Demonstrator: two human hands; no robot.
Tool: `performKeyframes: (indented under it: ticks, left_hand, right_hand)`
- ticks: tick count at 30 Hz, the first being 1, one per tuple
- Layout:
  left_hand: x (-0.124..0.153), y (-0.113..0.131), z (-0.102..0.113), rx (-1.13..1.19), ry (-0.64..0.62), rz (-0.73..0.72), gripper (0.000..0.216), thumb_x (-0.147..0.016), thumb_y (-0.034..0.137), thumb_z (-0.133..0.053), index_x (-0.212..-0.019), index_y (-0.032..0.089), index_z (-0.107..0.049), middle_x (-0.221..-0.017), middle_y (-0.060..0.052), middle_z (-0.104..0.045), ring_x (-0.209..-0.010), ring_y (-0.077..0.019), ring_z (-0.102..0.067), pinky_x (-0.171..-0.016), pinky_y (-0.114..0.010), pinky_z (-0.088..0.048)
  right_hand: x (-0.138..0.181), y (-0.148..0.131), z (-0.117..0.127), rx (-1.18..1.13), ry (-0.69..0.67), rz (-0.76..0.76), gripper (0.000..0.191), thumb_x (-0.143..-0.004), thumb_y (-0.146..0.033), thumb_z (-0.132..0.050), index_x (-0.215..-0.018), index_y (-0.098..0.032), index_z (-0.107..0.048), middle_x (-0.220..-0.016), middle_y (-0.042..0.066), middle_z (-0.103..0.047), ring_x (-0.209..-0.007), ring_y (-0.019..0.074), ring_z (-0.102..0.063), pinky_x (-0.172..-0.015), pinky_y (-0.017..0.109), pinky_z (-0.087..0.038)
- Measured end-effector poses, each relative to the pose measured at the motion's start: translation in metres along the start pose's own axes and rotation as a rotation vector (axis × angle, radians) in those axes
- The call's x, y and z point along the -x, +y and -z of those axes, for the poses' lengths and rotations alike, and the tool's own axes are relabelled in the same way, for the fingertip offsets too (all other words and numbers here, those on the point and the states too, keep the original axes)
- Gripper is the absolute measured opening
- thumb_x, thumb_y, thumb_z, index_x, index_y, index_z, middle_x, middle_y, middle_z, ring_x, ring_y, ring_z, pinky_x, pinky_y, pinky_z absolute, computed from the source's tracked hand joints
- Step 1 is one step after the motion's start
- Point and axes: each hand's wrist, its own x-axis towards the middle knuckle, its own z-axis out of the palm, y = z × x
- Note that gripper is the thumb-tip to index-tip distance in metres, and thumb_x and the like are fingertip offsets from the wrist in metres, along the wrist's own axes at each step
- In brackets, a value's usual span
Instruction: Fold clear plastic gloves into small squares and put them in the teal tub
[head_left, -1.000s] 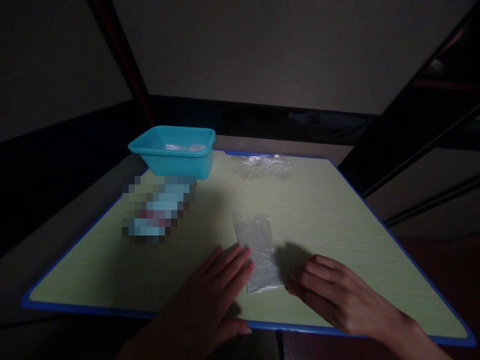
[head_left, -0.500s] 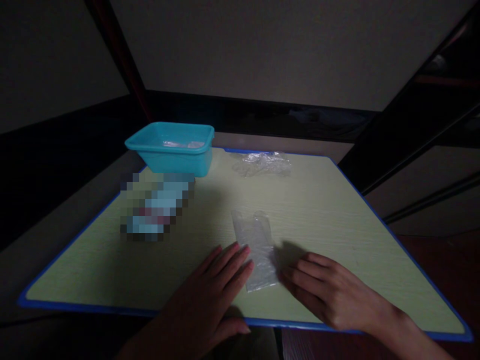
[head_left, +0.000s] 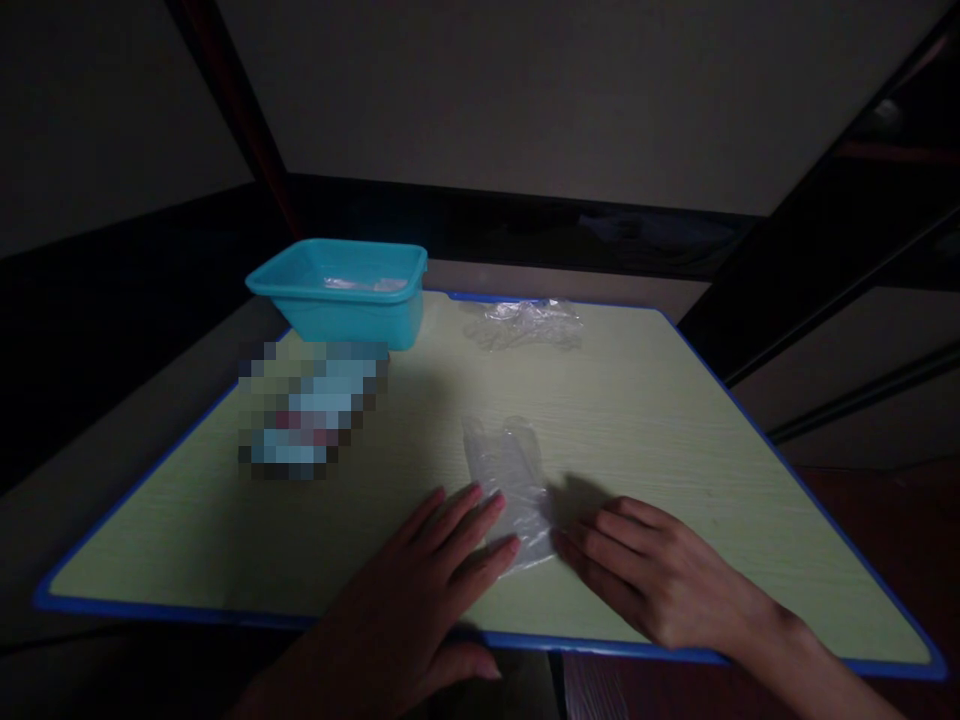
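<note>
A thin, clear plastic glove [head_left: 521, 500] lies folded flat near the front of the table, two rounded finger-like ends pointing away from me. My left hand [head_left: 442, 580] is open, with its fingers spread and their tips resting on the glove's left and lower part. At the opposite edge, my right hand [head_left: 652, 570] has its fingers bent together, closed on the glove's lower right side. The right thumb is hidden beneath the fingers. Farther back lies a crumpled piece of clear plastic [head_left: 525, 325].
A turquoise plastic basket [head_left: 337, 315] with something whitish inside stands at the back left. In front of it lies a blurred-out flat item [head_left: 322, 405]. The pale table [head_left: 637, 400] has a blue edge, and dark panels surround it.
My left fingers have slid slightly right over the glove, covering more of its lower part. The two finger-like ends look more spread. My right hand has barely moved.
</note>
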Motion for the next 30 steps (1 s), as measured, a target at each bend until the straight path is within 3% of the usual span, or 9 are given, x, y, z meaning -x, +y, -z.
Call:
performKeyframes:
  ticks: [5, 8, 11, 14, 18, 23, 30]
  left_hand:
    - [0.001, 0.001, -0.001, 0.002, -0.004, 0.004, 0.081, -0.075, 0.048, -0.065, -0.141, 0.025, -0.024, -0.151, -0.007, -0.017, -0.137, -0.0282, -0.014, -0.108, -0.05, -0.022]
    - [0.001, 0.001, 0.0, 0.024, -0.012, 0.01, 0.082, -0.074, 0.049, -0.064, -0.141, 0.024, -0.024, -0.151, -0.008, -0.017, -0.137, -0.0289, -0.014, -0.108, -0.05, -0.022]
    - [0.0, 0.001, 0.0, 0.048, -0.034, 0.011, 0.078, -0.078, 0.051, -0.059, -0.141, 0.024, -0.023, -0.151, -0.008, -0.016, -0.138, -0.029, -0.013, -0.108, -0.051, -0.021]
    - [0.0, 0.0, 0.0, 0.081, -0.058, 0.023, 0.075, -0.081, 0.054, -0.053, -0.142, 0.026, -0.021, -0.152, -0.007, -0.014, -0.138, -0.0286, -0.01, -0.109, -0.051, -0.019]
    - [-0.001, -0.001, 0.006, 0.149, -0.105, 0.03, 0.075, -0.081, 0.06, -0.047, -0.142, 0.027, -0.02, -0.152, -0.006, -0.012, -0.139, -0.0287, -0.008, -0.109, -0.052, -0.017]
    - [-0.008, -0.002, 0.019, 0.179, -0.14, 0.034, 0.074, -0.082, 0.064, -0.04, -0.141, 0.022, -0.025, -0.15, -0.01, -0.018, -0.138, -0.0303, -0.011, -0.108, -0.056, -0.015]
    - [-0.015, -0.016, 0.022, 0.028, -0.126, 0.156, 0.071, -0.083, 0.049, -0.052, -0.14, 0.016, -0.025, -0.149, -0.012, -0.021, -0.138, -0.0293, -0.013, -0.107, -0.053, -0.02]
  right_hand:
    - [0.003, 0.001, 0.007, -0.037, -0.039, -0.018, 0.038, -0.094, -0.012, -0.032, -0.078, -0.015, -0.066, -0.076, 0.003, -0.07, -0.065, 0.0138, -0.057, -0.062, 0.029, -0.041]
    - [0.005, 0.0, 0.013, -0.102, -0.066, -0.033, 0.028, -0.093, -0.016, -0.037, -0.101, -0.012, -0.065, -0.096, 0.005, -0.071, -0.084, 0.0145, -0.061, -0.073, 0.029, -0.044]
    - [0.007, -0.001, 0.015, -0.106, -0.205, -0.004, 0.037, -0.092, -0.031, -0.043, -0.12, -0.01, -0.055, -0.124, 0.007, -0.059, -0.114, 0.019, -0.051, -0.089, 0.034, -0.043]
    - [0.011, 0.0, 0.013, -0.137, -0.364, 0.015, 0.054, -0.09, -0.044, -0.044, -0.132, -0.011, -0.043, -0.138, 0.007, -0.044, -0.128, 0.0222, -0.038, -0.097, 0.039, -0.04]
    - [0.015, 0.003, 0.009, -0.23, -0.439, -0.026, 0.057, -0.09, -0.045, -0.042, -0.138, -0.014, -0.033, -0.142, 0.005, -0.037, -0.132, 0.0219, -0.032, -0.102, 0.042, -0.037]
    - [0.015, 0.004, 0.007, -0.306, -0.426, -0.071, 0.056, -0.09, -0.042, -0.045, -0.138, -0.016, -0.033, -0.141, 0.006, -0.038, -0.131, 0.0209, -0.033, -0.104, 0.042, -0.035]
    - [0.013, 0.004, 0.009, -0.345, -0.438, -0.091, 0.056, -0.089, -0.041, -0.046, -0.138, -0.017, -0.033, -0.14, 0.006, -0.04, -0.131, 0.0218, -0.033, -0.103, 0.045, -0.036]
